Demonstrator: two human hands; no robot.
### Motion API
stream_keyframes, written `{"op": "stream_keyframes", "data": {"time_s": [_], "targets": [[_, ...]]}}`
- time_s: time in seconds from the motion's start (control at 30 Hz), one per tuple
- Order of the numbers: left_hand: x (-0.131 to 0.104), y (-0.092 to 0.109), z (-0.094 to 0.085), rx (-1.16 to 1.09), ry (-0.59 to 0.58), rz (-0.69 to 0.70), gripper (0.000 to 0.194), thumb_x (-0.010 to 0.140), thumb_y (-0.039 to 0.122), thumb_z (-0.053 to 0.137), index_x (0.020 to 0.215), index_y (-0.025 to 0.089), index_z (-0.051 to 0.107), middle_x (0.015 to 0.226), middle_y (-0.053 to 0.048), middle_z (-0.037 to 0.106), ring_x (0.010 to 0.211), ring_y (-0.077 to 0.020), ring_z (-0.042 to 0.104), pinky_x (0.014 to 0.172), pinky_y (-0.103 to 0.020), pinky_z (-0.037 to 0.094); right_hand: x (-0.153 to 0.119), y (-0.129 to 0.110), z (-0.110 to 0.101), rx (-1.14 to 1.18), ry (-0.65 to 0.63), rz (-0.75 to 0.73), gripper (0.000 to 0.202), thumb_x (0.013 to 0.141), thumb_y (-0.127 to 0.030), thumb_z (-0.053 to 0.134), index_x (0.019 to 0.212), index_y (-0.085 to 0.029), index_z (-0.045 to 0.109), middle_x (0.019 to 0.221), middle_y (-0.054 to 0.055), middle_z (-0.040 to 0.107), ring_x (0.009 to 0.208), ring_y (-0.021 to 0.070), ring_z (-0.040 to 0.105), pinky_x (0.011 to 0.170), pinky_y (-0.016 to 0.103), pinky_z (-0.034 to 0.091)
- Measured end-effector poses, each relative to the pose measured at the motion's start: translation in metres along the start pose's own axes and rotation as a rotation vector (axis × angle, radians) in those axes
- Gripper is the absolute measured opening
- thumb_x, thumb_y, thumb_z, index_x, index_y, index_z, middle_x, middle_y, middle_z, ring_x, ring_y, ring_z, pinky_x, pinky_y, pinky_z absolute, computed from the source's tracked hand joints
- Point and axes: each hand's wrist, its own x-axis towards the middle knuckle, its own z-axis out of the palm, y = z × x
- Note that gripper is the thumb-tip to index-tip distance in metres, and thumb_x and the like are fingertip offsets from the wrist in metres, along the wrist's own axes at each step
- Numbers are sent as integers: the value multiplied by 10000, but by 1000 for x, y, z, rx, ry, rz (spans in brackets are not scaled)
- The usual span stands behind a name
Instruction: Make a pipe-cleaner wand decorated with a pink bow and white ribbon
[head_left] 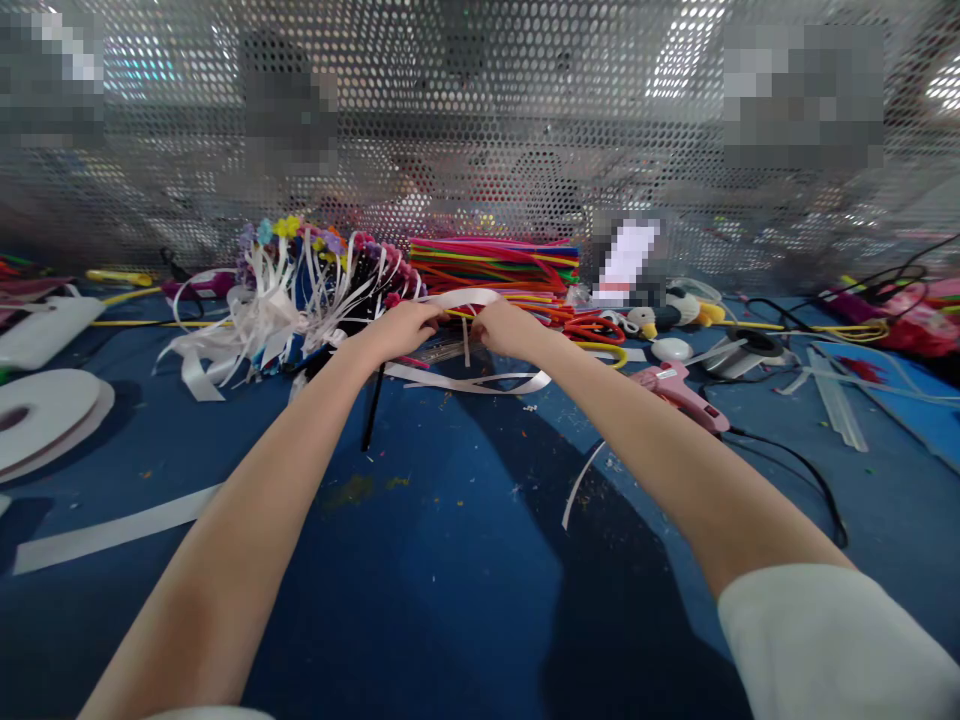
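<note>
Blue table (420,570) | left hand (405,330), right hand (510,328): fingers curled, cannot tell whether pinching | white ribbon (465,297): arched between them, near pipe cleaners (495,262) | risk: slack could snag there if tugged

Count, places relative to the glue gun: 1 pink glue gun (679,392). Beyond and left of it: 2 hands, left hand (409,328) and right hand (499,325), with 1 white ribbon (465,298) arching between. Behind those, 1 stack of coloured stems (495,262), too many to count. Far left: 1 white reel (56,415), 1 flat white strip (112,530). Just behind the gun: 1 white oval piece (672,349). Behind it, slightly right: 1 dark spool (754,345). Nearer than the gun, leftward: 1 thin white offcut (579,490).
</note>
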Motion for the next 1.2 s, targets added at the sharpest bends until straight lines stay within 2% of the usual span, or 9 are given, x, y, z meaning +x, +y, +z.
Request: {"op": "stream_keyframes", "data": {"time_s": [0.13,0.3,0.43,0.53,0.7,0.9,1.2], "targets": [[0,2,-1,10,-23,-27,409,892,150,492,1284,148,612,1206,-103,706,1099,-221,656,946,-327,487,1,1,2,34,28,-2,363,844,-124,511,1069,-206,784,1082,97,745,1024,241,641,840,318,473],[3,6,-1,86,-78,-20,337,883,156,453,1098,189,711,1159,-76,718,1047,-218,665,936,-333,484,2,3,4,47,60,-7,377,856,-92,496,1100,-188,766,1089,96,741,1026,225,628,836,302,470],[4,7,-2,120,-105,-14,355,843,127,455,1038,175,748,1110,-94,730,1021,-226,669,917,-337,486,5,2,5,42,59,-20,317,847,-99,540,1021,-188,789,1036,88,752,998,216,631,871,300,458],[4,5,-3,121,-114,-19,354,823,123,479,1034,158,762,1081,-103,742,1001,-222,675,919,-328,484,7,0,5,24,56,-10,278,842,-114,565,972,-182,802,1025,106,749,995,234,632,876,315,458],[3,4,-5,124,-133,-26,304,806,179,548,1005,165,777,1013,-87,765,893,-195,687,838,-295,491,5,-4,4,-23,53,23,280,873,-164,571,1044,-186,791,1051,142,736,1057,285,616,872,356,460],[2,-1,-4,125,-139,-30,236,803,262,579,849,172,792,815,-85,764,726,-186,667,713,-304,477,2,-10,-1,-56,31,32,279,884,-209,572,1071,-211,779,1077,145,727,1126,303,588,914,381,443],[2,-4,0,128,-134,-27,208,745,219,574,752,175,777,761,-83,747,713,-204,654,740,-320,479,7,-19,-5,-101,-15,12,288,899,-168,520,1046,-170,767,1132,156,717,1176,298,565,977,389,401]]}}
